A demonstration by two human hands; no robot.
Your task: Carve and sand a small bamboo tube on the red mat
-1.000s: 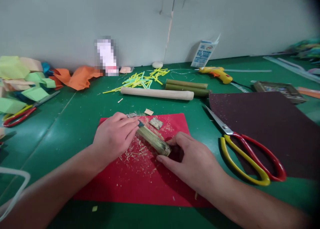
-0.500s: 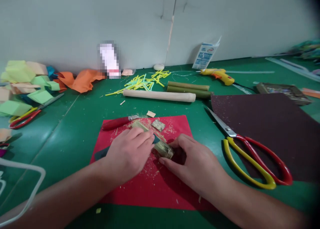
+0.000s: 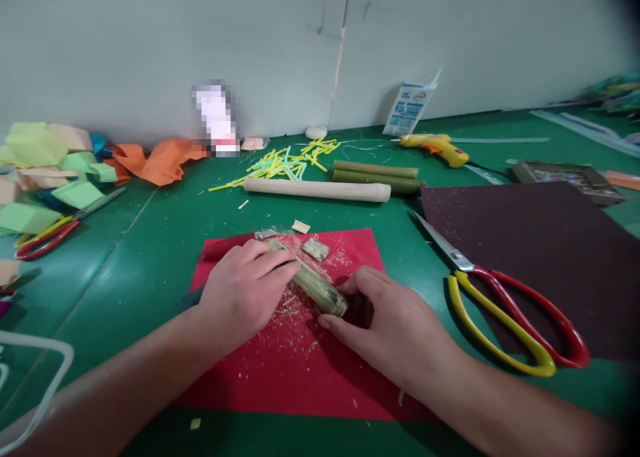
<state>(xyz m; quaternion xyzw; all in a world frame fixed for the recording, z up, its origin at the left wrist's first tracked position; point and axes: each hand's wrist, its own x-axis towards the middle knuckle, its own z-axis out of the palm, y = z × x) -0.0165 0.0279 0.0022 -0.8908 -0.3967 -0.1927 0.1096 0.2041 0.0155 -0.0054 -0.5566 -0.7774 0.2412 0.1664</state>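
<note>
A pale green piece of bamboo (image 3: pixel 320 287) lies slantwise over a red sheet (image 3: pixel 320 390) strewn with fine shavings. My right hand (image 3: pixel 395 324) pinches its near end between thumb and fingers. Across its far part lies my left hand (image 3: pixel 250 287), fingers closed together over the surface. From behind that hand sticks out the end of a dark grey strip of sandpaper (image 3: pixel 191 299); the rest of the strip is hidden under the palm and fingers. Just beyond are a red-handled knife (image 3: pixel 227 246) and a small flat square of bamboo (image 3: pixel 315 248).
Large red-and-yellow scissors (image 3: pixel 500 310) lie on the right beside a dark brown sheet (image 3: pixel 525 244). Behind are a peeled pale stick (image 3: pixel 317 190), green bamboo pieces (image 3: pixel 377 180), yellow strips (image 3: pixel 275 166) and a yellow glue gun (image 3: pixel 435 149). Folded papers (image 3: pixel 40 147) and scissors (image 3: pixel 55 237) occupy the left.
My left hand has slid left and back along the bamboo, and the sandpaper's front end no longer shows past the fingertips. The right hand keeps its hold in the same place.
</note>
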